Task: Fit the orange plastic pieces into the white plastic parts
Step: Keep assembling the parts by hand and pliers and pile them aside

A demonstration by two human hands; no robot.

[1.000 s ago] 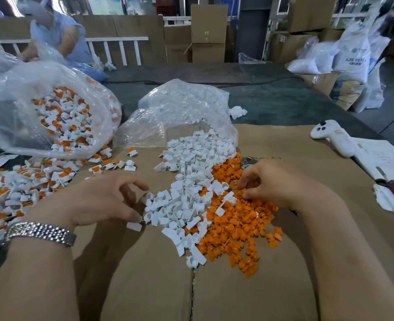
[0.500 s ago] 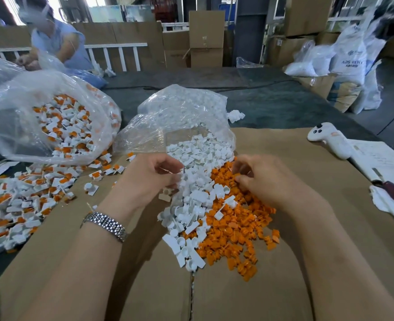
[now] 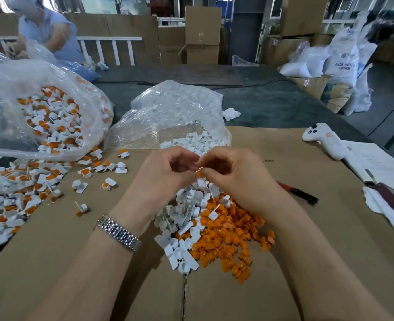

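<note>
Both my hands meet above the middle of the cardboard. My left hand [image 3: 161, 174] pinches a white plastic part [image 3: 197, 169], mostly hidden by the fingers. My right hand [image 3: 235, 174] pinches a small orange piece [image 3: 200, 174] against that white part. Below my hands lies a heap of loose white parts [image 3: 186, 216] beside a heap of orange pieces [image 3: 230, 235]. Fitted white-and-orange parts [image 3: 13, 195] are spread at the left.
A clear bag of fitted parts [image 3: 40, 107] lies at the left and a clear bag of white parts [image 3: 177, 114] behind my hands. A white controller [image 3: 323, 140], papers [image 3: 376, 165] and a red-handled tool [image 3: 295, 192] lie at the right. Another person works at far left.
My left hand came in from the left with a white part and rose to meet my right hand, which lifted off the orange heap with a piece. The two hands now touch.
</note>
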